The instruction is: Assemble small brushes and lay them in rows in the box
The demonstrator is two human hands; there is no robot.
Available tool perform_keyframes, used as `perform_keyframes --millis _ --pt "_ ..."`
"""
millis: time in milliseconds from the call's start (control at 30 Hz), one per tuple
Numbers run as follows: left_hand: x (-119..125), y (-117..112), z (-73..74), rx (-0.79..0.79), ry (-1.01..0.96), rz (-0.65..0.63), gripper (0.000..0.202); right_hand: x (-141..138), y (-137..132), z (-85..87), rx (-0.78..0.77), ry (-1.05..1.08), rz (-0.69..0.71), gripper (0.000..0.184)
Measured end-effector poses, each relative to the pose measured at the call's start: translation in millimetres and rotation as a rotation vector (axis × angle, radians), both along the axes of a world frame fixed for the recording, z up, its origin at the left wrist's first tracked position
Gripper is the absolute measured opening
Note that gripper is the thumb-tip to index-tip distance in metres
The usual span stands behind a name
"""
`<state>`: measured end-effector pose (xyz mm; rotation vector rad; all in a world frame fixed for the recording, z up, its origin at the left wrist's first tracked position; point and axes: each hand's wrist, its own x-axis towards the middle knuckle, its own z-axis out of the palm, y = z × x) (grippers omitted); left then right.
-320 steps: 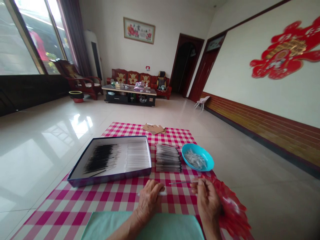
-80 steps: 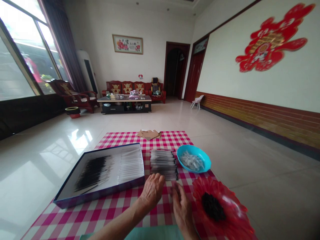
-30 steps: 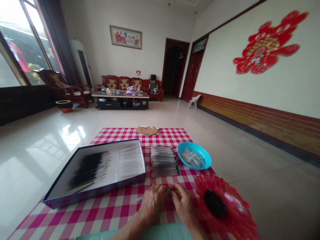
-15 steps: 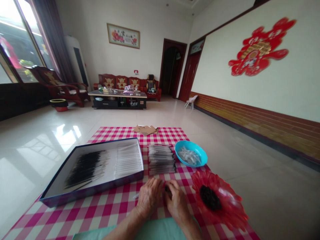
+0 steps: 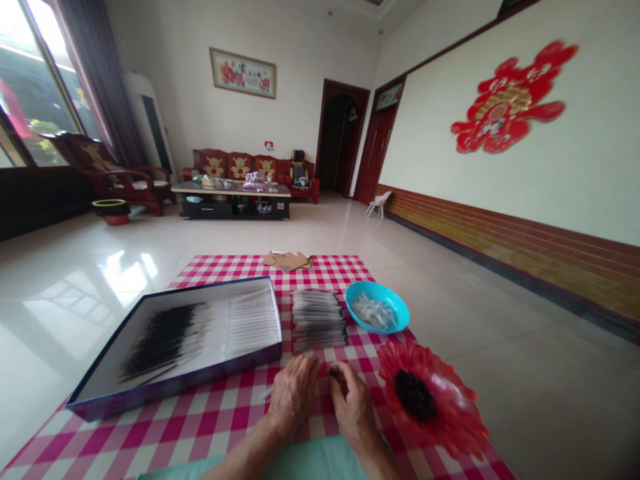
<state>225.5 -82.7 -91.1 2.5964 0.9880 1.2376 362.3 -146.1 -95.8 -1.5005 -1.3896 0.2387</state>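
Note:
My left hand [image 5: 294,387] is closed over the checked cloth, its fingers curled around a thin clear pen barrel [image 5: 265,395] whose pale end sticks out to the left. Just beside it, my right hand [image 5: 351,400] has thumb and fingertips drawn together; a dark spot shows there, but what it holds is too small to name. Beyond both hands lies a stack of clear pens with dark ends [image 5: 320,320]. On the right, a red flower-shaped dish [image 5: 450,407] holds a heap of small black pieces [image 5: 416,395].
A shallow blue-edged box [image 5: 175,393] on the left holds black-and-white refills [image 5: 165,340] and clear barrels [image 5: 253,323]. A turquoise bowl [image 5: 401,310] contains small translucent pieces. Cardboard scraps [image 5: 289,261] lie at the far edge of the checked tablecloth [image 5: 220,427].
My hands have moved slightly apart at the fingertips, with the right hand still pinched. The whole view has shifted a little; the box, pens and dishes stay in place.

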Motion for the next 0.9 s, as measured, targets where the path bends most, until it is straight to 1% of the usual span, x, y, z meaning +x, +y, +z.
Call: perform_keyframes --millis 133,200,300,400,467,533,600,667,700,733,800,900 --pt "0.4 0.6 0.5 -0.005 -0.003 0.01 0.019 -2.2 -2.5 9.0 0.093 -0.013 -0.03 0.016" --pt "0.5 0.9 0.1 -0.007 -0.002 0.009 0.018 -3.5 -5.8 18.4 0.156 -0.057 -0.034 0.015" --pt "0.2 1.4 -0.9 -0.012 -0.002 0.001 0.017 -1.5 -12.3 37.8 0.221 -0.15 -0.042 0.019" --pt "-0.1 1.5 -0.7 -0.013 -0.02 0.001 0.018 13.7 -18.5 57.0 0.222 -0.263 -0.096 0.024" --pt "-0.1 1.2 0.3 -0.007 -0.033 0.004 0.017 34.3 -22.5 64.0 0.187 -0.33 -0.175 0.026" --pt "0.1 0.3 1.8 -0.007 -0.04 0.012 0.017 61.0 -26.5 64.1 0.126 -0.391 -0.29 0.027" --pt "0.6 -0.9 3.5 -0.013 -0.044 0.02 0.018 87.8 -30.1 58.9 0.03 -0.452 -0.372 0.029" --pt "1.0 -1.9 5.2 -0.021 -0.046 0.019 0.018 107.5 -32.7 52.8 -0.047 -0.507 -0.428 0.03" --pt "1.2 -2.1 5.9 -0.025 -0.043 0.015 0.018 112.9 -33.3 50.9 -0.058 -0.524 -0.442 0.03" --pt "1.3 -2.3 6.4 -0.031 -0.04 0.01 0.018 114.9 -33.3 50.3 -0.053 -0.527 -0.447 0.031" --pt "1.4 -2.1 7.0 -0.045 -0.032 -0.001 0.019 108.7 -31.7 53.1 -0.004 -0.491 -0.426 0.031" --pt "1.1 -1.9 7.0 -0.055 -0.027 -0.016 0.018 79.8 -26.5 61.2 0.08 -0.374 -0.322 0.028"
